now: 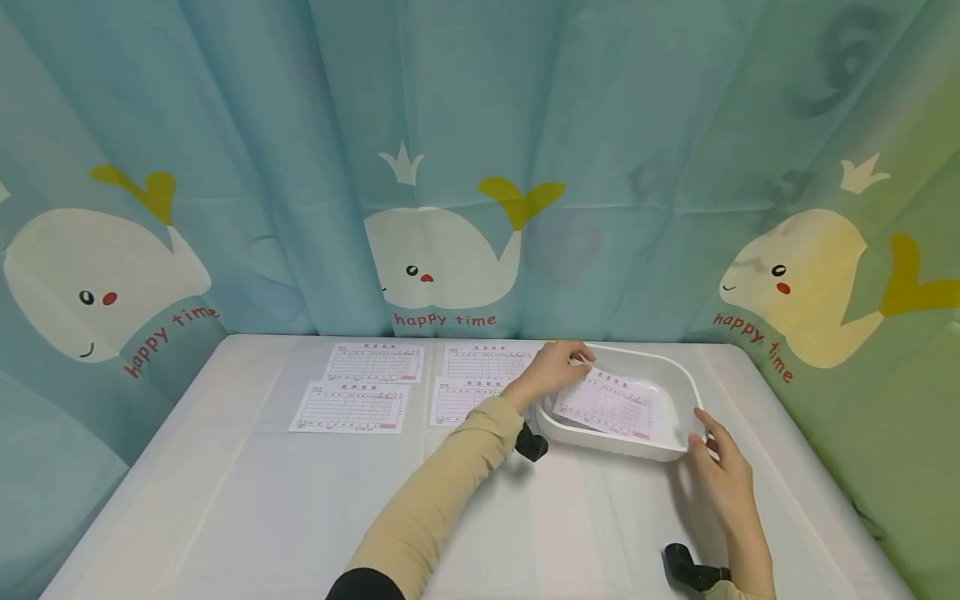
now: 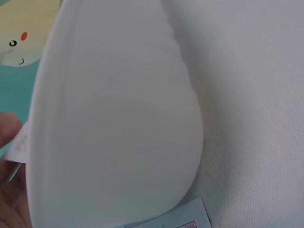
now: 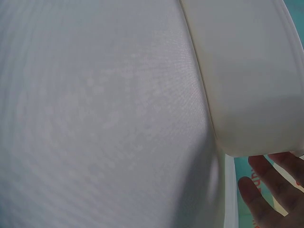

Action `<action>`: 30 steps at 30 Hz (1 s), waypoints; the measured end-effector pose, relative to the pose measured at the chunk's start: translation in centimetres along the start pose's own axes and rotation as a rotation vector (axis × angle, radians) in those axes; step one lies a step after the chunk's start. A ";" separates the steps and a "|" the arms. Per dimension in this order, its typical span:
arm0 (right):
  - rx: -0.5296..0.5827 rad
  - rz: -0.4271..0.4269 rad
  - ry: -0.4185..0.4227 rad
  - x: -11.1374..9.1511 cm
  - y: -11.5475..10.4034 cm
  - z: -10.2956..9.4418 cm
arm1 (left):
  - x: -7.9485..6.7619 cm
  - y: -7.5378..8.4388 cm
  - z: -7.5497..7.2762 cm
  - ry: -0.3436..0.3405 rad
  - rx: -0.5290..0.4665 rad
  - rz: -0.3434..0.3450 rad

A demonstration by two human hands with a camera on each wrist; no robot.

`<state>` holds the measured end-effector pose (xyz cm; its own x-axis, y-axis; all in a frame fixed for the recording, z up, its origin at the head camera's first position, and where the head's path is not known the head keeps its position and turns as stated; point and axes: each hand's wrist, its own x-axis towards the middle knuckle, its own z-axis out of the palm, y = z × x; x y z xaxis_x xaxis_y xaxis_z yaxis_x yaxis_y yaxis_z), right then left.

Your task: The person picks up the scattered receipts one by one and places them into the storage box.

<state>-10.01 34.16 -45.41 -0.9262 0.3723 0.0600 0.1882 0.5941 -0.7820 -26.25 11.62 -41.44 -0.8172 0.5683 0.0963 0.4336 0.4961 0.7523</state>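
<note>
A white rectangular tray (image 1: 667, 454) stands at the back right of the table, with printed paper forms (image 1: 611, 406) in it. My left hand (image 1: 555, 368) reaches over the tray's left end and pinches a form by its upper left corner. In the left wrist view, a paper corner (image 2: 18, 148) shows between the thumb and fingers beside the rim; the tray's wall hides the rest. My right hand (image 1: 723, 467) holds the tray's right end, its fingers (image 3: 268, 178) curved against the outer wall near the front corner.
Several similar forms lie left of the tray, among them a front left form (image 1: 349, 407) and a back left form (image 1: 375, 364). The left forearm crosses over part of the nearer middle form (image 1: 453, 402). A blue curtain (image 1: 450, 100) with whales hangs behind the white-covered table (image 1: 262, 517).
</note>
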 end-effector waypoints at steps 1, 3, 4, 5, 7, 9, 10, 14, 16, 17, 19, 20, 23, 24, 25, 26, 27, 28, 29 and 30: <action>0.001 -0.001 0.001 0.0 0.0 0.0 | -0.1 0.1 0.0 -0.002 0.012 -0.002; 0.002 -0.003 0.001 0.0 0.0 0.0 | -0.3 0.2 0.1 -0.004 0.046 -0.006; 0.003 -0.002 0.000 0.1 0.0 0.0 | -0.4 0.2 0.1 -0.006 0.059 0.000; 0.005 -0.001 -0.001 0.0 0.0 0.0 | -0.4 0.2 0.2 -0.008 0.074 0.008; 0.008 0.005 -0.003 0.0 0.0 0.0 | -0.6 0.3 0.2 0.000 0.114 0.017; 0.013 0.011 -0.004 0.0 -0.1 0.0 | -0.9 0.3 0.3 0.015 0.148 0.025; 0.017 0.013 -0.006 0.0 -0.1 0.0 | -1.0 0.3 0.3 0.024 0.158 0.029; 0.003 0.028 -0.004 0.1 -0.2 0.1 | -1.7 0.3 0.1 0.063 0.177 0.033; 0.002 0.025 -0.004 0.1 -0.2 0.1 | -2.0 0.3 -0.1 0.083 0.183 0.047; -0.004 0.025 -0.002 0.1 -0.2 0.1 | -2.2 0.3 -0.2 0.096 0.185 0.060; -0.002 0.017 0.000 0.1 -0.2 0.1 | -2.6 0.3 -0.4 0.122 0.185 0.083; 0.002 0.013 -0.003 0.1 -0.2 0.1 | -2.9 0.2 -0.5 0.134 0.185 0.089; 0.008 0.012 -0.014 0.2 -0.1 0.1 | -3.7 0.0 -0.8 0.177 0.164 0.097; 0.009 0.013 -0.018 0.2 -0.1 0.1 | -3.9 -0.1 -0.8 0.190 0.155 0.094; 0.010 0.015 -0.020 0.2 -0.1 0.1 | -4.2 -0.2 -0.9 0.202 0.146 0.089; 0.012 0.015 -0.021 0.2 -0.1 0.1 | -4.5 -0.3 -1.0 0.214 0.142 0.082; 0.011 0.017 -0.018 0.2 -0.1 0.1 | -4.8 -0.4 -1.0 0.225 0.133 0.080; 0.013 0.015 -0.015 0.1 -0.1 0.1 | -5.1 -0.6 -1.1 0.237 0.122 0.077; 0.008 0.014 -0.012 0.1 -0.1 0.1 | -5.4 -0.7 -1.1 0.247 0.119 0.076; 0.004 0.012 -0.008 0.0 -0.1 0.0 | -5.6 -0.8 -1.2 0.259 0.114 0.075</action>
<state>-10.06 34.08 -45.35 -0.9267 0.3731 0.0457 0.1976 0.5868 -0.7853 -22.45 7.27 -41.81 -0.8444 0.4269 0.3236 0.5248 0.5377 0.6599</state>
